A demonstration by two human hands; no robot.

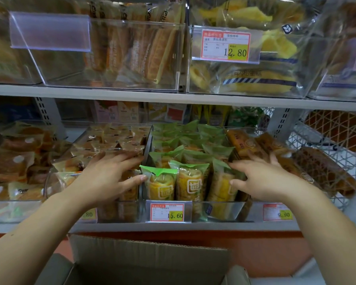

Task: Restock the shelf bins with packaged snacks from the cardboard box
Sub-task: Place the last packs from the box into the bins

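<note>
Lower shelf, centre of frame: clear bin [224,210] filled with green-topped snack packs [191,179], front row of three upright just behind the 15.60 price tag [167,212].

Left hand [109,177]: spread, fingers straight, thumb touching the leftmost front pack, other fingers laid across toward the neighbouring bin of brown packs [115,140]. Grips nothing.

Right hand [261,182]: also spread, thumb against the rightmost front pack, fingers reaching past the bin's right side onto orange-brown packs [249,145]. Grips nothing.

Hands well apart, one on each flank of the front row. Judged purpose: squeezing the row square so the packs stand upright, faces forward, inside the bin walls. Looks like tidying after filling rather than placing.

Cardboard box [148,258], bottom centre, flaps open, directly under the shelf edge; probably parked there for a short reach up to the bins.

Hidden or unclear:
- Box interior cut off by the bottom edge; cannot tell whether stock remains.
- Rear rows of green packs mostly masked by the front ones; depth of fill unknown.
- Lower-left tag covered by the left forearm, only "80" legible.
- Upper-shelf goods blurred behind clear plastic; upper-left label holder shows nothing readable.
- Wire basket [325,145], right of frame, cut off at the edge.
</note>
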